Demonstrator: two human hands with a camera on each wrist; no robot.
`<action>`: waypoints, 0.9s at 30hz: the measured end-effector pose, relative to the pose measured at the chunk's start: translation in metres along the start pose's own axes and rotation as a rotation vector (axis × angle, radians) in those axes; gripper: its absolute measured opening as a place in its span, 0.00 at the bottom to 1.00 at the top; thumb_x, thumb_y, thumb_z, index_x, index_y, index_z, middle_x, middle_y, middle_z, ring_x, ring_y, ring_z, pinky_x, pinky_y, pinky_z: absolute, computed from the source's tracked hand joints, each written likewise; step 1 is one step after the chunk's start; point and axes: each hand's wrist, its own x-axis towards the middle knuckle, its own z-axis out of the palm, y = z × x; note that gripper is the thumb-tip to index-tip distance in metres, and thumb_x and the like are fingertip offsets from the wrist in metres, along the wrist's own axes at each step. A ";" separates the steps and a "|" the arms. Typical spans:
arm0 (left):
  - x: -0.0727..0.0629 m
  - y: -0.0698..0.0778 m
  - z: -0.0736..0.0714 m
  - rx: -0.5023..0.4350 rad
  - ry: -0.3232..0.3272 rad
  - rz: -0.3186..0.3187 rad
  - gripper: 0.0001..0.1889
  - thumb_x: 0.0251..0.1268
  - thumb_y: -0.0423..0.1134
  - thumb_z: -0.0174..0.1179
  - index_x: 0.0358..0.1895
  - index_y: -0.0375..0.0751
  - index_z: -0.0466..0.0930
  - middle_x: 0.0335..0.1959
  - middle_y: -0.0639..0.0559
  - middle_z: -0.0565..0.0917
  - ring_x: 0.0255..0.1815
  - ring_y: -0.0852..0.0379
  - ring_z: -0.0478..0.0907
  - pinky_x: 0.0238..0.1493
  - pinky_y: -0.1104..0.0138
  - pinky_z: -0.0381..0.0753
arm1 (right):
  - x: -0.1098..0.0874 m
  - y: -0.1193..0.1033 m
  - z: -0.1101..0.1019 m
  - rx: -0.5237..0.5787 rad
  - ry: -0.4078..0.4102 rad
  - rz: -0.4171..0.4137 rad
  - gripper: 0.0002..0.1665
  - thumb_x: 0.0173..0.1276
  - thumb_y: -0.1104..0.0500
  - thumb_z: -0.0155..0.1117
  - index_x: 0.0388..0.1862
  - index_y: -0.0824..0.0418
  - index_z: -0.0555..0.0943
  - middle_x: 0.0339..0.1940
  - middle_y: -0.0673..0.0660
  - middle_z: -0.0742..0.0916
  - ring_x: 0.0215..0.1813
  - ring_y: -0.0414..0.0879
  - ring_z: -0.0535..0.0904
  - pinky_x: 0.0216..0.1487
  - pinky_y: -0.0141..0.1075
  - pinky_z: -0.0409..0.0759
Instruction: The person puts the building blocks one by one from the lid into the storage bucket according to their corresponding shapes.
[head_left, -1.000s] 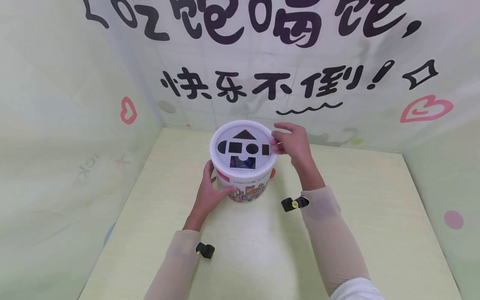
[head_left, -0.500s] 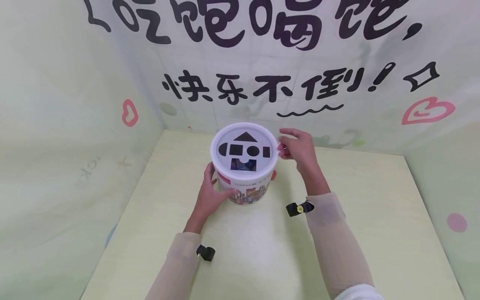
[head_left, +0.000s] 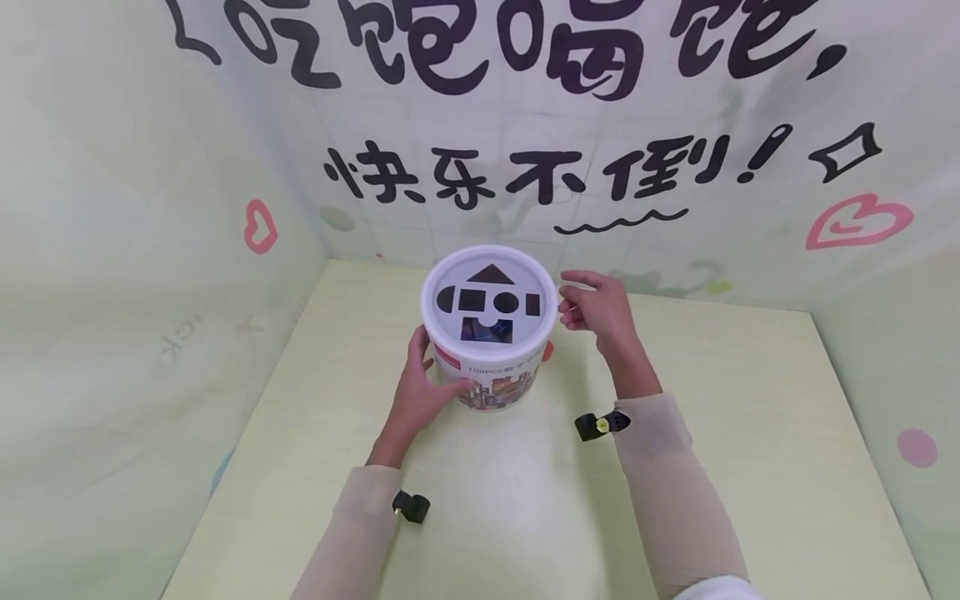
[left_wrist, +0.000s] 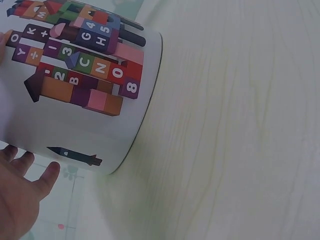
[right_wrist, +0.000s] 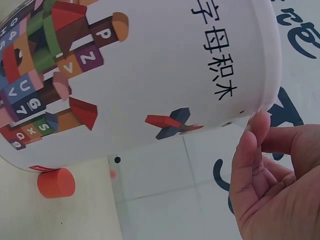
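A white bucket (head_left: pixel 501 392), printed with coloured letter and number blocks, stands upright near the back of the table. On top is its white lid (head_left: pixel 480 327) with several shaped holes, seated level; something dark shows through the lowest hole. My left hand (head_left: pixel 420 396) holds the bucket's left side, thumb across the front and fingers round behind. At the right edge of the lid is my right hand (head_left: pixel 597 307), its fingers loosely bent. From the right wrist view, the fingertips (right_wrist: pixel 260 125) are right at the lid's rim.
A small red cylinder (right_wrist: pixel 56 183) lies on the pale wood-grain table (head_left: pixel 750 450) behind the bucket's right side. Cloth walls close off the back and both sides; the back wall (head_left: pixel 510 221), with black lettering, rises close behind the bucket.
My right hand has shifted right and slightly nearer to me, from over the lid's rim to just beside it. The left hand keeps its hold and the bucket stays put.
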 end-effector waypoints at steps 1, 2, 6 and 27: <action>0.000 0.000 0.000 0.000 -0.001 0.001 0.58 0.43 0.58 0.76 0.76 0.65 0.45 0.77 0.59 0.55 0.78 0.52 0.50 0.70 0.47 0.66 | 0.000 0.001 0.000 0.000 0.000 0.003 0.21 0.71 0.61 0.60 0.62 0.59 0.78 0.20 0.51 0.83 0.18 0.38 0.78 0.26 0.29 0.85; 0.000 0.000 0.000 0.000 0.000 0.002 0.58 0.43 0.58 0.76 0.76 0.65 0.45 0.77 0.58 0.55 0.78 0.52 0.50 0.70 0.47 0.66 | 0.000 0.002 0.001 0.001 -0.001 0.007 0.20 0.71 0.61 0.60 0.61 0.60 0.78 0.20 0.52 0.83 0.18 0.38 0.78 0.25 0.29 0.85; 0.000 0.000 0.000 -0.002 0.000 0.006 0.58 0.43 0.58 0.76 0.76 0.65 0.45 0.77 0.59 0.55 0.78 0.52 0.50 0.70 0.47 0.66 | 0.003 0.010 0.000 0.012 -0.011 0.026 0.21 0.70 0.63 0.59 0.61 0.62 0.77 0.19 0.52 0.83 0.17 0.38 0.78 0.24 0.28 0.84; 0.000 -0.001 0.000 -0.003 -0.004 0.010 0.57 0.44 0.55 0.76 0.75 0.66 0.45 0.76 0.61 0.55 0.78 0.56 0.49 0.71 0.48 0.65 | 0.027 0.073 0.008 0.027 -0.055 0.090 0.22 0.69 0.64 0.58 0.62 0.64 0.76 0.16 0.50 0.82 0.17 0.37 0.77 0.22 0.28 0.82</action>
